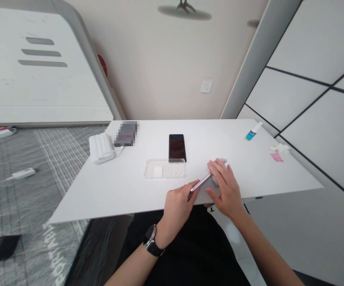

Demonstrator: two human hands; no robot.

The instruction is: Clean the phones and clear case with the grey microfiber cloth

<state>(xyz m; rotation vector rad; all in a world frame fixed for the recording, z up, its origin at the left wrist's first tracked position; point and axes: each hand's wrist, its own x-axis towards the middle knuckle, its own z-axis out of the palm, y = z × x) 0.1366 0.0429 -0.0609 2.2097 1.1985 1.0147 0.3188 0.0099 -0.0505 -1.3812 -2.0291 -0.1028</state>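
Note:
Both my hands grip a slim rose-gold smartphone (204,186), tilted on its long edge just above the white table (121,194). My left hand (176,210) holds its near end, and my right hand (224,186) wraps over its far side, hiding most of the face. A black smartphone (177,147) lies flat beyond my hands, and a clear plastic tray (165,169) sits against its near end. A black-strapped watch (151,240) circles my left wrist.
A white power bank (102,147) and a pixelated dark device (126,134) stand at the table's far left. At the right are a small blue-and-white bottle (253,132), white tissue (279,149) and a pink note (276,157). A white charger (22,173) lies on the grey floor mat (40,198).

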